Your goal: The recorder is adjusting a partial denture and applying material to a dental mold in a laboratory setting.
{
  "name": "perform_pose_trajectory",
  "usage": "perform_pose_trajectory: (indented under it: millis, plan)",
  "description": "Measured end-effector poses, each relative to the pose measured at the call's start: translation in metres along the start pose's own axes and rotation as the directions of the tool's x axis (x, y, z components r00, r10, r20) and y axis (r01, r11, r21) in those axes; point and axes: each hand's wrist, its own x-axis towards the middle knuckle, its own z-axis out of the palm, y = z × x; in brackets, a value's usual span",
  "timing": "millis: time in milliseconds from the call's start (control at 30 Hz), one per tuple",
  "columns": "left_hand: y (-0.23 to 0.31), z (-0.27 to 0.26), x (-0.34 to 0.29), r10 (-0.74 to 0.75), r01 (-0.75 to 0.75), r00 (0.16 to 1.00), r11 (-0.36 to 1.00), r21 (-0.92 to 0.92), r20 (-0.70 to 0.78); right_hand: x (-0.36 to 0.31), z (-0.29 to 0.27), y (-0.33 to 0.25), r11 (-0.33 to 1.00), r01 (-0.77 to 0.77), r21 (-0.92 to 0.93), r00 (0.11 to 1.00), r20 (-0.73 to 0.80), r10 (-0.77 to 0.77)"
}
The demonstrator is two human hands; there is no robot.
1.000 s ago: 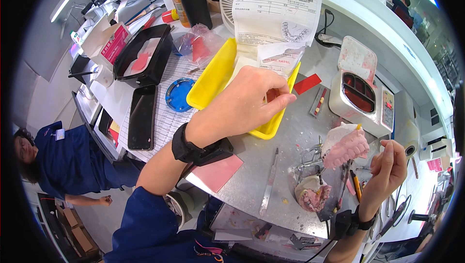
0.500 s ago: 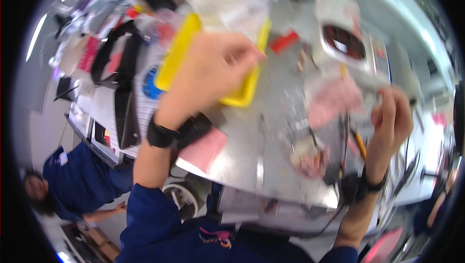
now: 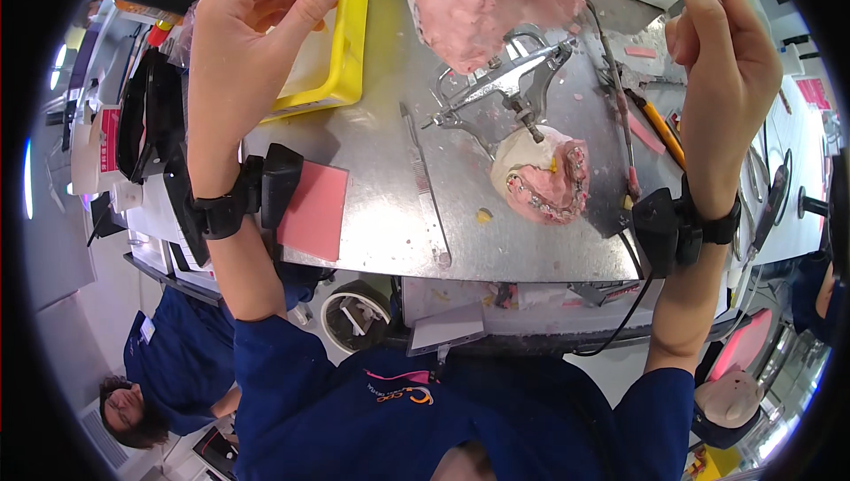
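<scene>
My left hand [image 3: 252,56] is raised beside a yellow tray [image 3: 350,56], its thumb and index finger pinched together. At the far right, my right hand [image 3: 730,83] is also raised, with thumb and forefinger brought together. Anything in either pinch is too small to make out. Between the hands, a metal dental articulator [image 3: 505,87] lies on the steel bench. A large pink tooth model [image 3: 491,3] is at its far end. At its near end sits a smaller plaster jaw model [image 3: 544,184] with pink gum, teeth, brackets and wire.
A slim metal instrument [image 3: 421,180] lies left of the articulator. By my left wrist is a pink wax sheet [image 3: 314,207]. An orange-handled tool [image 3: 660,131] lies near my right forearm. Below the bench edge stands a waste bin [image 3: 354,313]; a co-worker [image 3: 181,357] is at lower left.
My view has shifted and sharpened. Both hands now appear higher and farther apart. The articulator shows clearly, with the large pink model now at the top of the view.
</scene>
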Motion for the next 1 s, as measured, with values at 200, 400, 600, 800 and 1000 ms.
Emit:
perform_pose_trajectory:
  millis: [200,400,600,800,1000]
  plan:
    - [0.004,0.002,0.001,-0.039,0.040,0.999,0.999,-0.019,0.002,0.000,-0.001,-0.001,1.000,-0.005,0.028,1.000,0.025,0.004]
    - [0.001,0.001,0.000,-0.010,0.010,1.000,1.000,-0.020,0.001,0.000,-0.003,0.003,1.000,-0.012,0.018,0.999,0.034,0.011]
    - [0.007,0.002,0.003,-0.188,0.187,0.981,0.982,-0.023,-0.042,0.002,0.000,-0.008,0.989,-0.127,-0.076,0.992,0.000,0.128]
    - [0.030,-0.018,0.008,-0.021,0.022,1.000,0.996,0.090,-0.002,0.002,0.007,-0.010,0.982,-0.188,0.029,0.982,-0.021,0.189]
    - [0.083,-0.045,-0.025,-0.068,0.058,0.963,0.997,-0.044,-0.261,-0.002,0.009,-0.003,0.983,-0.149,0.106,0.989,0.038,0.146]
